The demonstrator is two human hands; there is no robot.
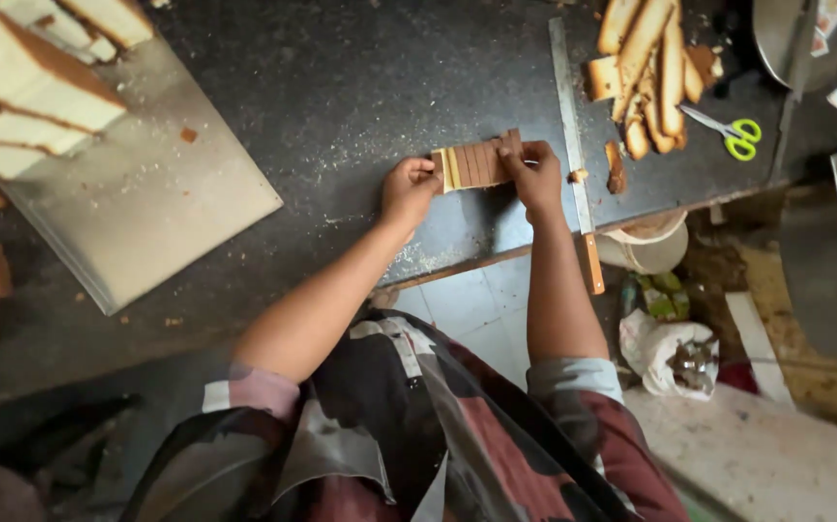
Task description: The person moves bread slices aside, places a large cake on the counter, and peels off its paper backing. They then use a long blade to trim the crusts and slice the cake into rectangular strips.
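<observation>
Both hands clamp sliced cake row point(476, 164); left hand point(409, 188) grasps 9 o'clock end, right hand point(534, 174) pinches 3 o'clock end; squeeze evenly, keep slices flush, clear of long knife point(573, 145).

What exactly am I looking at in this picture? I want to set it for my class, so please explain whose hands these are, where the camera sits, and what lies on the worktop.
There is no machine here: a person works with two bare hands. The single picture comes from a camera worn on that person's head, looking down over their arms. The left hand and right hand press from either end on a row of thin cake slices on a dark worktop. Beside the right hand lies a long knife with a wooden handle. Beyond it are brown crust trimmings and green-handled scissors. On the left, a metal tray carries larger pale cake blocks. Crumbs are scattered about.
</observation>
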